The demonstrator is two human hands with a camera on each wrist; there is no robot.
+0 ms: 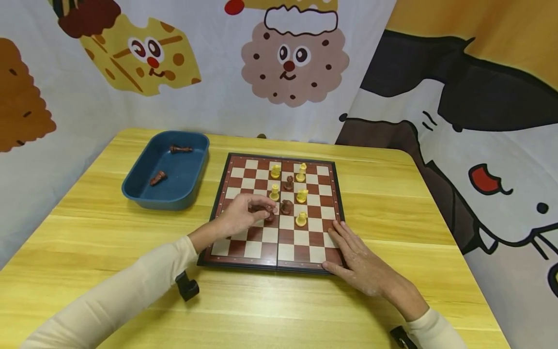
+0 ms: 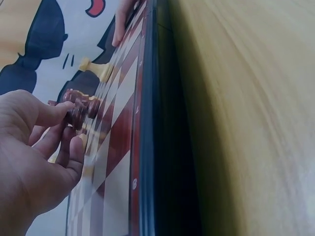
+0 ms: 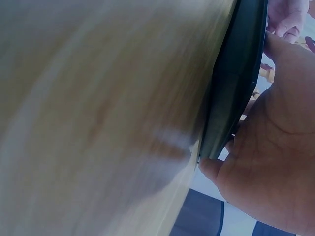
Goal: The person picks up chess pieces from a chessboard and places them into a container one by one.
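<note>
The head view is bright and mostly clear, with a pale sheen on the table (image 1: pixel 270 308) just in front of the chessboard (image 1: pixel 253 248). Both wrist views look dimmer and bluish: the left has deep shadow along the chessboard's edge, the right soft blur beside it.

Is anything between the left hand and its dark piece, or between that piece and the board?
Nothing visible: the left hand pinches the dark piece directly, and nothing shows between it and the chessboard. A dark knight stands close by, to its right.
</note>
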